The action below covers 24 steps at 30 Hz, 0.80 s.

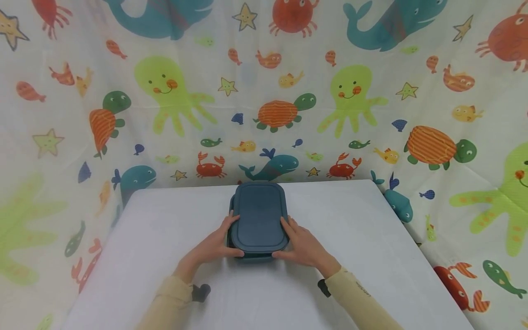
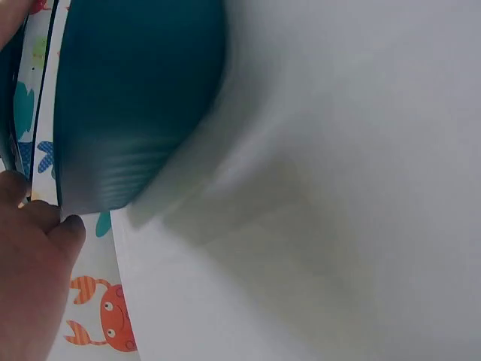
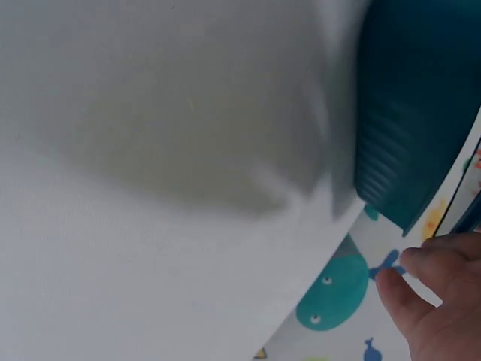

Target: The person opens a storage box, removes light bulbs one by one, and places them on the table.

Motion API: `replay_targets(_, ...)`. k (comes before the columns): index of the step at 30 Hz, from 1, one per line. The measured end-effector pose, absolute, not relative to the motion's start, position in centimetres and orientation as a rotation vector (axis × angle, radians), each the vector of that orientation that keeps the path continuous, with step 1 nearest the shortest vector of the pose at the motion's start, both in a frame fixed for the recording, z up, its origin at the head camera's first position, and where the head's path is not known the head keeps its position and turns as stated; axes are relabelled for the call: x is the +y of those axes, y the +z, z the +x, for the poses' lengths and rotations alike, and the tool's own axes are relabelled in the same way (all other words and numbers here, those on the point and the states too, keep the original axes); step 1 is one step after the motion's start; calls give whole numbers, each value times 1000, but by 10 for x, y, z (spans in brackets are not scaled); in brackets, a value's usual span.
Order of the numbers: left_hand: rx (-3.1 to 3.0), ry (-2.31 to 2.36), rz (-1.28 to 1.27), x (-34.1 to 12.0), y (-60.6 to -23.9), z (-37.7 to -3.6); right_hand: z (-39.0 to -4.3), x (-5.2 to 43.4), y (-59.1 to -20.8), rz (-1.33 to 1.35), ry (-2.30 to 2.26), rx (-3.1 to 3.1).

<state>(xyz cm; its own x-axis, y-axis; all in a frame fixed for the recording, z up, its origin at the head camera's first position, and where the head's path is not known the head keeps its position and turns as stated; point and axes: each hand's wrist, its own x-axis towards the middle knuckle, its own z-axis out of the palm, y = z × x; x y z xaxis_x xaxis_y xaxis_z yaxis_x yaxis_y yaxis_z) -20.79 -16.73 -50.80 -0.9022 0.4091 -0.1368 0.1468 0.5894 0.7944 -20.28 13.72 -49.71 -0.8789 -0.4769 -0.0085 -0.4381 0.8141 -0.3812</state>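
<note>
Both hands, left hand and right hand, grip dark teal rectangular plastic lidded box on white table; uneven pressure could skew the lid.

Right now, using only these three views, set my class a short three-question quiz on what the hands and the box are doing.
1. True or false: both hands touch the teal lidded box.
2. Where does the box sit on the white table? A) near edge B) middle, toward the far edge C) right corner
3. What pattern covers the backdrop cloth?

Key:
1. True: the left hand and the right hand grip its near corners from either side.
2. B
3. Sea animals: octopuses, turtles, whales, crabs, fish.
</note>
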Motion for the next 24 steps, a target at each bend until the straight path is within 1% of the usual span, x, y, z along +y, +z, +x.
replay_targets(5,2517,1220,473,-155,-502,-209,-202,150,-494,-689,-580,2901)
replay_targets(12,2521,1238,613,-139,-496,-211,-200,166,-493,-629,-585,2909)
replay_targets(24,2553,1187,696,-111,-500,-214,-195,194,-491,-597,-577,2961)
